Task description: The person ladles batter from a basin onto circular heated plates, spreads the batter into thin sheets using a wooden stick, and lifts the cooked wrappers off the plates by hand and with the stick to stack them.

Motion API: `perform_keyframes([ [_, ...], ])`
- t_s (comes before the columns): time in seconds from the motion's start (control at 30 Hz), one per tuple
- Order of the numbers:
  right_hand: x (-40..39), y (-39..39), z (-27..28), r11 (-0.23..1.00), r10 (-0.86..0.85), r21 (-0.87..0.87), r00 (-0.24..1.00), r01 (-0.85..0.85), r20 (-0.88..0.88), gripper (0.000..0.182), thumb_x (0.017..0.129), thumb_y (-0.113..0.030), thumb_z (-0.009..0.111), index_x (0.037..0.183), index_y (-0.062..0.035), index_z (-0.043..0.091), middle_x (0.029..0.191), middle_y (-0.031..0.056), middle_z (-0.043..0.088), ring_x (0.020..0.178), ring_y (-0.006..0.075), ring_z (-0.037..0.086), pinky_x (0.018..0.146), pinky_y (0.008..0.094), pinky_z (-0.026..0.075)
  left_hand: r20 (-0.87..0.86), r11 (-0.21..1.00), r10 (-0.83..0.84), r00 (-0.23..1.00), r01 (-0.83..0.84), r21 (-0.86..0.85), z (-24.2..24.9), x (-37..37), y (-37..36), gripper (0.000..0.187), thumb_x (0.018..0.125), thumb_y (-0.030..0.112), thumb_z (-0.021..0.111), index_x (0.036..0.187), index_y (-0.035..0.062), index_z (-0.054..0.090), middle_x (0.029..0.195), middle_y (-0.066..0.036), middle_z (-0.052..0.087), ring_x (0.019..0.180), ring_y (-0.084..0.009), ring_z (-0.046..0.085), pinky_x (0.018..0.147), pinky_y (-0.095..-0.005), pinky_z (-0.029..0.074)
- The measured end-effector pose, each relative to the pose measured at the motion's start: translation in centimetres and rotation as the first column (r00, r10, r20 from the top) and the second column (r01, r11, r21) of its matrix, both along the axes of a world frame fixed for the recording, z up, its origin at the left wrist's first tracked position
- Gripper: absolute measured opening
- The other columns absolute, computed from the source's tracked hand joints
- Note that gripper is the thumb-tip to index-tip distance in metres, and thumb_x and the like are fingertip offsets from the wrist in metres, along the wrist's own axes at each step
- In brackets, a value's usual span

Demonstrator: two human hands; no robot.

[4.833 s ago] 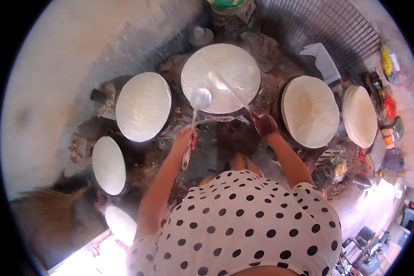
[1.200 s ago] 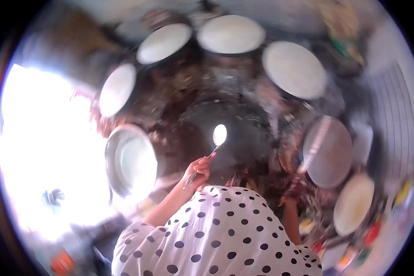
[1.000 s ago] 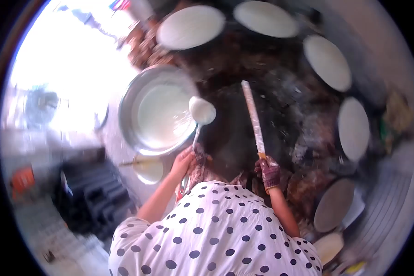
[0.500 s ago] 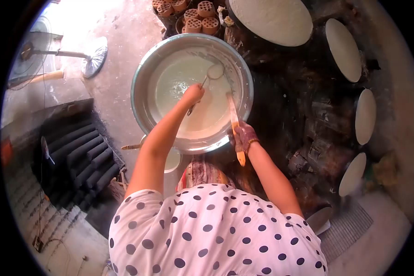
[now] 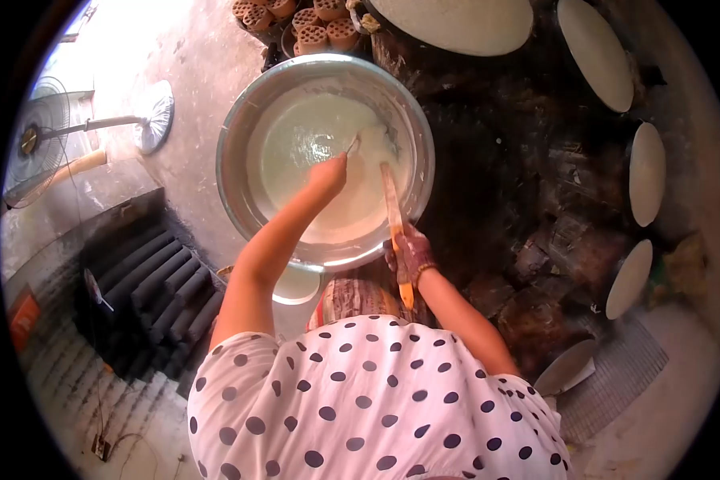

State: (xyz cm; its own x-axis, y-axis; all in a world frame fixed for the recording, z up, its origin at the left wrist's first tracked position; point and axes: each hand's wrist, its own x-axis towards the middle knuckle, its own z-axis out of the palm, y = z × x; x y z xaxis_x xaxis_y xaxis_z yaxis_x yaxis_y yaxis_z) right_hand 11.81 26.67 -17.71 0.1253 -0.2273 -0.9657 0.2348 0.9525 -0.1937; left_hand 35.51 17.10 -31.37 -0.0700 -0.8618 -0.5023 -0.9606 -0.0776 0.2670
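Observation:
A wide metal basin [image 5: 230,144] holds pale, creamy liquid [image 5: 296,136]. Over the liquid, my bare left hand [image 5: 328,174] is closed on the handle of a ladle [image 5: 354,144], whose bowl is sunk in the liquid and hidden. My right hand [image 5: 412,253], in a dark reddish fingerless glove, grips a long flat wooden stick [image 5: 392,200] at the basin's near right side. The stick's pale upper end lies over the liquid, and its yellow lower end [image 5: 407,296] points toward my body.
Round pale-topped discs [image 5: 456,20] line the dark area at the right. Perforated clay-coloured cylinders [image 5: 312,36] stand beyond the basin. Black cylinders [image 5: 164,276] are stacked at the left, below a fan [image 5: 32,140]. A pale container [image 5: 298,284] sits beside the basin's near edge.
The ladle bowl, earlier visible above the liquid, has gone down into it. My left hand has shifted slightly down and left. The view has shifted, and the stick stands more upright.

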Motion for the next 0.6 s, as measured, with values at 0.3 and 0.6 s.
perform_keyframes([
  [0.3,-5.1,6.9,0.2,0.857,0.356,-0.354,0.926,-0.376,-0.122,0.055,0.088,-0.009,0.045,0.140,-0.0267,0.040,0.064,0.0037,0.054,0.042,0.0107,0.047,0.036,0.0275,0.039,-0.467,0.431,0.873,-0.141,-0.223,0.874,7.0,-4.5,10.5,0.033,0.098,0.018,0.040,0.128,0.0035,0.042,0.058,0.006,0.031,0.040,-0.0053,0.028,0.036,-0.0208,0.024],
  [0.6,-7.4,8.5,13.9,0.321,0.492,-0.848,0.839,-0.422,-0.232,0.052,0.088,-0.006,0.050,0.138,-0.0179,0.042,0.071,0.0036,0.060,0.050,0.0088,0.053,0.048,0.0253,0.047,-0.860,0.682,0.496,-0.120,-0.558,0.472,37.1,-3.2,18.5,0.034,0.098,0.016,0.042,0.129,0.0038,0.046,0.059,0.004,0.035,0.037,-0.0046,0.029,0.033,-0.0188,0.022],
])
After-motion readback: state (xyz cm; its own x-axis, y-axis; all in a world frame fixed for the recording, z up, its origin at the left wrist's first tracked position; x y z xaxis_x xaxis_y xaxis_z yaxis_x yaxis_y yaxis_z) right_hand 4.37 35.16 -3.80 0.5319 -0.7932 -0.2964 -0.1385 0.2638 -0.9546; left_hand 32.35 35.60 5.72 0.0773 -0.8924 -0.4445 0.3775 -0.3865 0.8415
